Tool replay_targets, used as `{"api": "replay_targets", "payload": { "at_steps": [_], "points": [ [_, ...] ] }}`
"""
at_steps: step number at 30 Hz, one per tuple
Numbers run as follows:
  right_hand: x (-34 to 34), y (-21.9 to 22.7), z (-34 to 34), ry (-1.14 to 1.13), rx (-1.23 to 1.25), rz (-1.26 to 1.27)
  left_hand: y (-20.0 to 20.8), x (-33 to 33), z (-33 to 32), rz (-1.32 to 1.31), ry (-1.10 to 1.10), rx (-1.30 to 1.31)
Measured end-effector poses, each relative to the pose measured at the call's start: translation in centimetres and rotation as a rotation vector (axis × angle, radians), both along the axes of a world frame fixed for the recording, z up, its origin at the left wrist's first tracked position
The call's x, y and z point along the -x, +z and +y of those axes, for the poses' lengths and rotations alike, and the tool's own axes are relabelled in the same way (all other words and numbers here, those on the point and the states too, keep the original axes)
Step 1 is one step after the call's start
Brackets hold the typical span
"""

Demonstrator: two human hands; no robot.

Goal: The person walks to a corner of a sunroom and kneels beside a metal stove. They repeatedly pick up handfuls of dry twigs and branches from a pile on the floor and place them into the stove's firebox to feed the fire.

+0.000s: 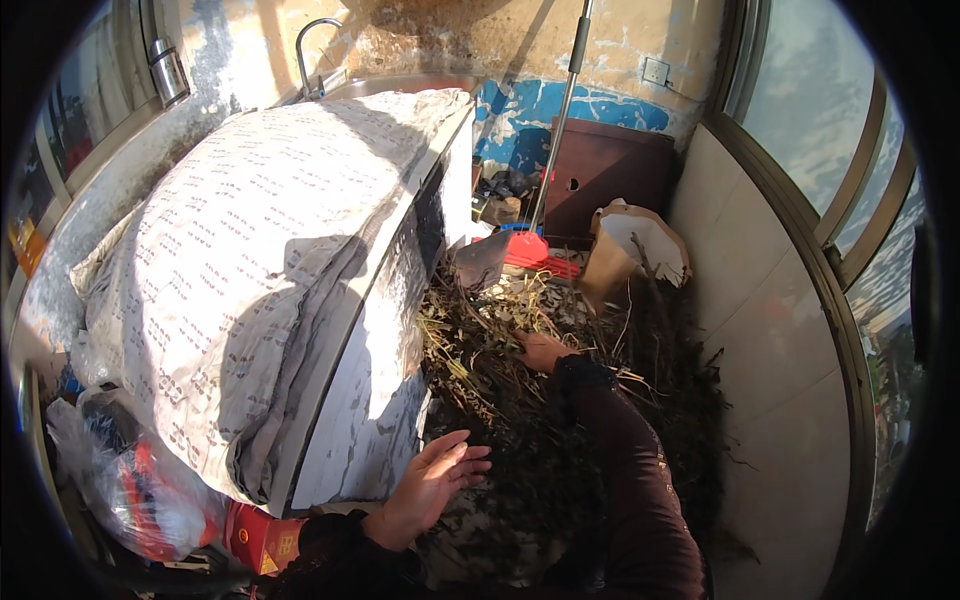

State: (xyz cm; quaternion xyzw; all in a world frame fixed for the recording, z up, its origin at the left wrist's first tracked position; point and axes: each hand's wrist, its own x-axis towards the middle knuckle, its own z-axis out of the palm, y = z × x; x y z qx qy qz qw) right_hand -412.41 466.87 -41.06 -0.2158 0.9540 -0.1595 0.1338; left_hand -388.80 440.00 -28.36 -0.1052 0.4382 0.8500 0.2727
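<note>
A wide heap of dried leafy stems (470, 370) covers the floor between the cabinet and the tiled wall. My right hand (543, 352) reaches into its upper middle; the fingertips are lost among the stems, so I cannot make out whether they grip any. Lower down and to the left, my left hand (432, 488) hovers near the cabinet's bottom corner. Its fingers are stretched out, the palm is turned inward, and nothing is in it. Both forearms wear dark sleeves.
A printed cloth (260, 190) drapes a bulky load on the white cabinet (365, 420). Beyond the heap stand a red broom (530, 248) with a long pole, a brown paper bag (612, 255) and a dark red board (610, 170). A plastic bag (150, 490) and red box (262, 538) sit lower left.
</note>
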Motion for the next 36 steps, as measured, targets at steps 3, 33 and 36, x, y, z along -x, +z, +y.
{"api": "replay_targets", "payload": {
  "at_steps": [3, 33, 36],
  "points": [
    [2.2, -0.6, -1.9, 0.022, -0.012, 0.023, -0.2, 0.1, -0.5, -0.021, -0.023, 0.045],
    [-3.3, 9.0, -0.6, 0.181, 0.171, 0.374, -1.1, 0.9, -1.1, 0.113, 0.024, 0.051],
    [-9.6, 10.5, 7.1, -0.124, 0.055, 0.238, -1.3, 1.0, -0.8, 0.131, -0.003, 0.096]
  ]
}}
